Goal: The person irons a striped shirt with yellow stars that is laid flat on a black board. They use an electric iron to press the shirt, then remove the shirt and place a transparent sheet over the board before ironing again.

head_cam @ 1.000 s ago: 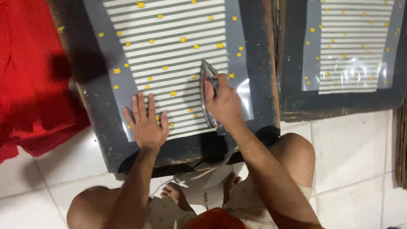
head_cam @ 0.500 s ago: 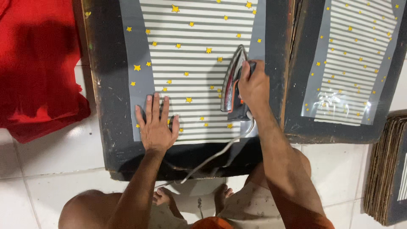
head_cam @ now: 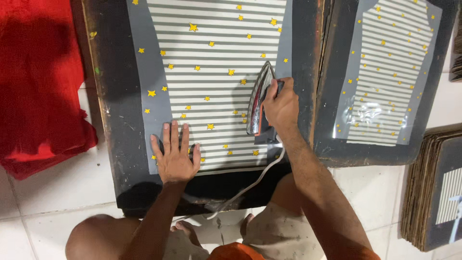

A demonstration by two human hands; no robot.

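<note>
A striped sheet with yellow stars (head_cam: 211, 67) on a grey film lies on a dark board (head_cam: 113, 96) in front of me. My left hand (head_cam: 174, 153) rests flat on the sheet's near left corner, fingers spread. My right hand (head_cam: 281, 105) grips the handle of a metal clothes iron (head_cam: 259, 98), which sits tilted on its edge on the sheet's right side. The iron's white cord (head_cam: 255, 180) runs down toward my knees.
A second striped, starred sheet (head_cam: 390, 72) lies on another dark board (head_cam: 332, 144) to the right. Red cloth (head_cam: 38, 82) is piled at the left on the white tiled floor (head_cam: 53, 192). A stack of boards (head_cam: 433, 188) stands at the lower right.
My right hand has carried the iron from the sheet's near middle out to its right side and farther up. My left hand has stayed pressed on the near left corner.
</note>
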